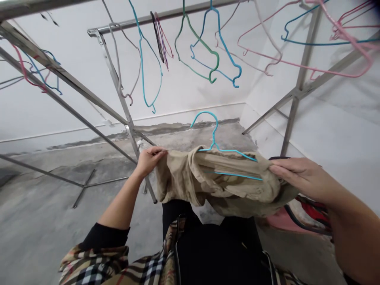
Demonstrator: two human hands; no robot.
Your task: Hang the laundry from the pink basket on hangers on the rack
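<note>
A khaki garment [178, 174] stretches between my two hands in front of my lap. Inside its opening sits a light-blue clothes hanger [214, 134], with the hook standing up above the cloth. My left hand [151, 160] pinches the garment's left end between thumb and fingers. At the other end, my right hand [297, 174] is closed on the cloth near the hanger's right shoulder. The lower bar of the hanger shows through the opening, while its left end is hidden in the fabric.
Above hangs a metal rail [127, 27] with several hangers, among them a green hanger [218, 59] and a pink hanger [297, 63]. Metal rack legs [113, 75] stand at left and right. Something pink [286, 219] lies low at the right, beside a red and black object [316, 213].
</note>
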